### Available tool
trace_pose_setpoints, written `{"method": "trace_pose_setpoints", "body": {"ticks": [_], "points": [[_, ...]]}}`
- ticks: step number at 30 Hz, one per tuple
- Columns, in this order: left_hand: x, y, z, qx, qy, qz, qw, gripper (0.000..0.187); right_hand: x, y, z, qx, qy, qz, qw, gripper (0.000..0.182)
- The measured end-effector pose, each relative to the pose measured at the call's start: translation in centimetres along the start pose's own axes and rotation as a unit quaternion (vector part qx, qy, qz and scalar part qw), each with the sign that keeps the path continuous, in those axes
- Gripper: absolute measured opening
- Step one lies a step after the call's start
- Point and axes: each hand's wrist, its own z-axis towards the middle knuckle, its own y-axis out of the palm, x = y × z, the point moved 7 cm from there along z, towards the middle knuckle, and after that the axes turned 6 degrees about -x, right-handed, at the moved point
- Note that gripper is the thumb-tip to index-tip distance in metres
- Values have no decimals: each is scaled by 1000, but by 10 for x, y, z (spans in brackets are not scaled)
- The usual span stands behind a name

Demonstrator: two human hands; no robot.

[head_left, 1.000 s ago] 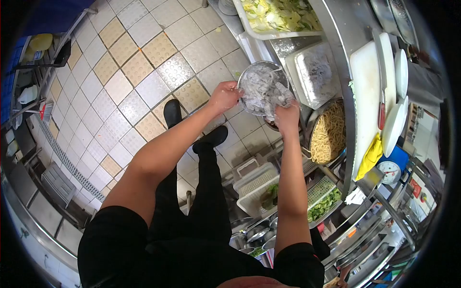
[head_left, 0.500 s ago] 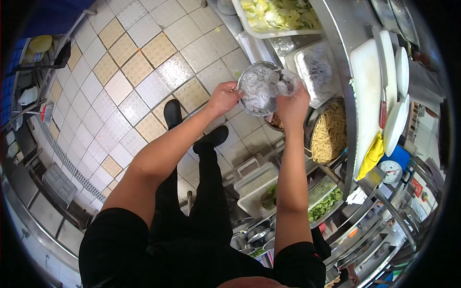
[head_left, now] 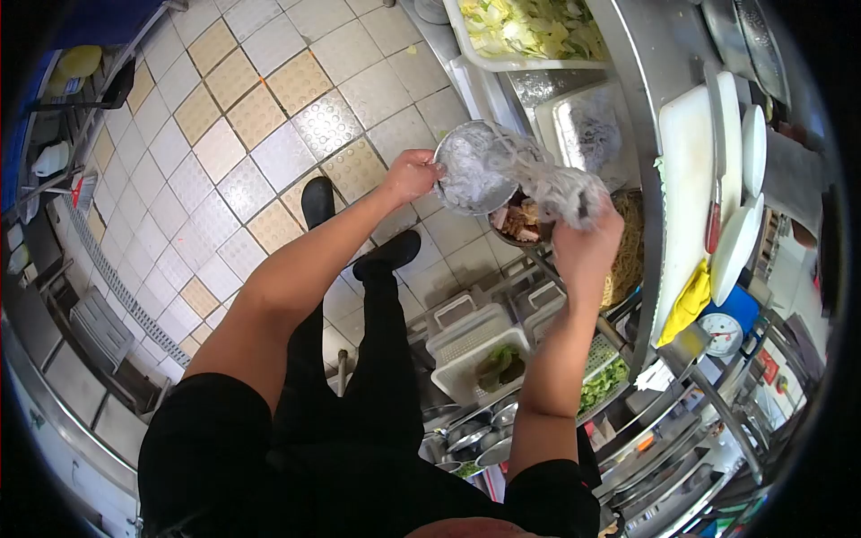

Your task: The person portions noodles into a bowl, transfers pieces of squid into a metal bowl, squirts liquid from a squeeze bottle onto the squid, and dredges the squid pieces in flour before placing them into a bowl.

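Observation:
My left hand (head_left: 413,176) grips the near-left rim of a round metal bowl (head_left: 453,201), which hangs over the tiled floor. Pale grey-white, wet-looking strips (head_left: 475,166) lie in it; I cannot make out what they are. My right hand (head_left: 587,235) is closed on a clump of the same strips (head_left: 565,190), held up to the right of the bowl, and stringy bits trail back from it to the rim. Just beyond, a clear-walled white tub (head_left: 560,121) contains more such strips. A pan of brownish chopped pieces (head_left: 518,221) sits below the clump.
Chopped cabbage (head_left: 529,27) fills a white tray at the top. Noodles (head_left: 628,255) show partly behind my right hand. On the steel counter lie a white cutting board (head_left: 682,170), a knife (head_left: 715,220) and a yellow cloth (head_left: 686,305). A dial scale (head_left: 720,334) stands behind.
My right hand has moved right, away from the bowl, drawing a clump of strips up and out over the rim. The bowl has shifted slightly left and the noodles are more covered.

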Motion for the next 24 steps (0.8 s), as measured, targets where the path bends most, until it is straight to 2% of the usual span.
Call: {"method": "trace_pose_setpoints", "body": {"ticks": [4, 7, 8, 12, 15, 17, 19, 21, 22, 24], "points": [[10, 3, 4, 10, 0, -8, 1000, 13, -6, -27, -13, 35, 0, 1, 999, 25], [19, 9, 10, 4, 20, -17, 1000, 14, -23, -45, -22, 95, -42, -42, 994, 24], [20, 10, 12, 0, 29, -24, 999, 14, -31, -52, -23, 75, -40, -36, 996, 23], [14, 10, 13, -5, 36, -29, 999, 12, -32, -62, -30, 144, -49, -30, 988, 22], [13, 8, 13, -2, 31, -51, 998, 11, -40, -65, -34, 131, -41, -4, 990, 23], [13, 8, 11, 1, 13, -80, 997, 11, -40, -72, -48, 193, -9, -2, 981, 25], [15, 7, 10, -7, 19, -78, 997, 12, -39, -79, -56, 207, 10, 26, 978, 27], [15, 5, 9, -12, 22, -69, 997, 14, -42, -86, -54, 172, 15, 84, 981, 30], [15, 4, 9, -12, 22, -62, 998, 14, -50, -92, -60, 218, -18, 35, 975, 26], [14, 3, 10, -13, 19, -63, 998, 13, -61, -95, -56, 174, -18, 35, 984, 23]]}}
